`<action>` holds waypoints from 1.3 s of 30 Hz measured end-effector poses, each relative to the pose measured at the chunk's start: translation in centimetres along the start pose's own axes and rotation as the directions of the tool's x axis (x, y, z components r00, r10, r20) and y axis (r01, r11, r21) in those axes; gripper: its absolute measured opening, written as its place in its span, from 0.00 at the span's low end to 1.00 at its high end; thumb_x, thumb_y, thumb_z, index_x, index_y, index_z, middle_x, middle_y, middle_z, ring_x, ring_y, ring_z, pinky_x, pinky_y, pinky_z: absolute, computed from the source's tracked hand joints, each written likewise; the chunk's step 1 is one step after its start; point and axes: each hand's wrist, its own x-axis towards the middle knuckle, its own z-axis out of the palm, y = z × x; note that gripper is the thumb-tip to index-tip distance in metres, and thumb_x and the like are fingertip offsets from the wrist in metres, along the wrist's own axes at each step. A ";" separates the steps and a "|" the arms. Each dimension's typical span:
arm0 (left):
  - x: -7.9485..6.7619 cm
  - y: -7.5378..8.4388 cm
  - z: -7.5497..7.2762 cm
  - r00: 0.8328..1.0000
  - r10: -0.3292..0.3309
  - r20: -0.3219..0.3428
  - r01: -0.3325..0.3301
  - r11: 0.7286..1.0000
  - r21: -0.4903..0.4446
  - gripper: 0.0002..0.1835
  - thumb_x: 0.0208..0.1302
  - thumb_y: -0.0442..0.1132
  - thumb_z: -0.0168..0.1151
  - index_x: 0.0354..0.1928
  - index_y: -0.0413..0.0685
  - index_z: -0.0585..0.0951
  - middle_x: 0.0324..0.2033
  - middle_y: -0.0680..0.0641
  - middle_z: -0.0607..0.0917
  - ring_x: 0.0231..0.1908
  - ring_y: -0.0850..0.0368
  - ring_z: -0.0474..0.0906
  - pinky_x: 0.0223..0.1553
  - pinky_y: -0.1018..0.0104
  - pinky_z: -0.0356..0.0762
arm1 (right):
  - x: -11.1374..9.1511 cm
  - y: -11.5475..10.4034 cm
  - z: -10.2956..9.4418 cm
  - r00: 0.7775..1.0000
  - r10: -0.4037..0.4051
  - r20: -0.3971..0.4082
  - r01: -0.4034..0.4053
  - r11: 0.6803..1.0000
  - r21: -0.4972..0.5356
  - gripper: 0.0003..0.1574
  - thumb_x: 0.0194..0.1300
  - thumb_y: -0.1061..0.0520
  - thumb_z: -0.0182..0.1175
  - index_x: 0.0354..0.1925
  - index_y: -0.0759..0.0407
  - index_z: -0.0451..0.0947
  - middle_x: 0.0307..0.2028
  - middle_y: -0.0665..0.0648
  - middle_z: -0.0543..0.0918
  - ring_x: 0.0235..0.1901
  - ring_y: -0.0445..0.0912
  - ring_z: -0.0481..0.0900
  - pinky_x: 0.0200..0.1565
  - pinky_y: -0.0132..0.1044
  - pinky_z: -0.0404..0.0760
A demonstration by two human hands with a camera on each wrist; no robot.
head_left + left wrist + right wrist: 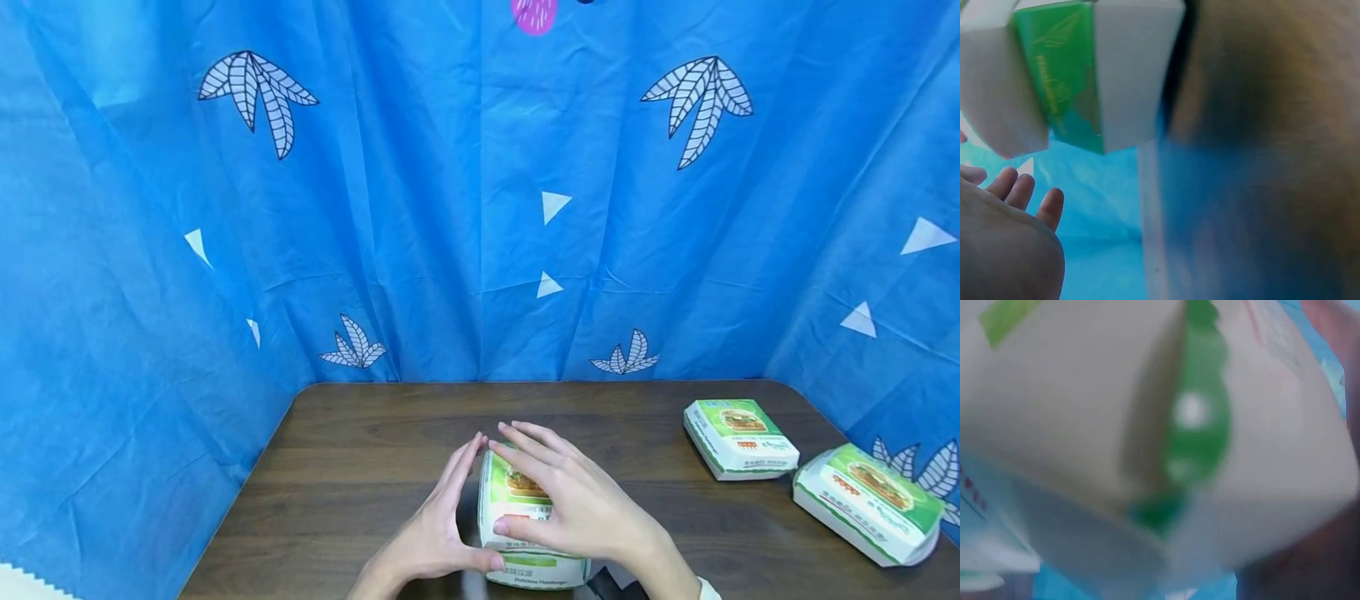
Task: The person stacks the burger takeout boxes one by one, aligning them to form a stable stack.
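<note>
Two paper hamburger boxes form a stack at the front middle of the table. The upper box [517, 508] shows a green lid with a burger picture; the lower box [543, 572] shows its front side beneath it. At the stack's left is my left hand [442, 521], fingers extended along the upper box and thumb near the lower one. My right hand [573, 492] spans over the upper box, fingers spread and thumb over its front part, hiding much of the lid. The left wrist view has the left palm [1010, 244] below white and green box sides [1063, 81].
Two more hamburger boxes stand at the right: one [741, 439] toward the back, the other [870, 504] nearer the right edge. The dark wooden table [360, 467] is bordered by a blue patterned curtain [450, 208]. A black object [611, 586] lies by the stack.
</note>
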 end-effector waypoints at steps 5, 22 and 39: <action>0.5 0.6 -0.5 1.000 0.025 -0.006 -0.025 1.000 0.006 0.68 0.48 0.59 0.81 0.83 0.65 0.44 0.79 0.56 0.57 0.76 0.52 0.58 0.72 0.43 0.64 | -0.3 0.7 -1.5 0.995 0.084 -0.052 -0.082 0.996 0.040 0.43 0.67 0.30 0.63 0.75 0.41 0.69 0.77 0.43 0.65 0.76 0.48 0.62 0.65 0.59 0.74; 1.9 2.5 -1.5 0.986 -0.154 0.064 0.153 0.988 0.015 0.61 0.48 0.64 0.78 0.80 0.83 0.49 0.78 0.64 0.56 0.74 0.51 0.59 0.65 0.30 0.68 | -2.3 6.3 -5.8 0.893 0.365 -0.262 -0.349 0.931 0.105 0.40 0.77 0.43 0.58 0.79 0.49 0.61 0.79 0.57 0.61 0.77 0.61 0.56 0.68 0.71 0.61; 2.6 3.6 -1.0 0.988 -0.144 0.053 0.139 0.987 0.079 0.58 0.50 0.67 0.76 0.79 0.79 0.53 0.77 0.61 0.59 0.71 0.54 0.62 0.64 0.34 0.70 | -4.5 10.9 -6.8 0.706 0.523 -0.477 -0.519 0.841 0.154 0.48 0.73 0.46 0.63 0.80 0.60 0.55 0.78 0.69 0.56 0.76 0.70 0.52 0.66 0.78 0.55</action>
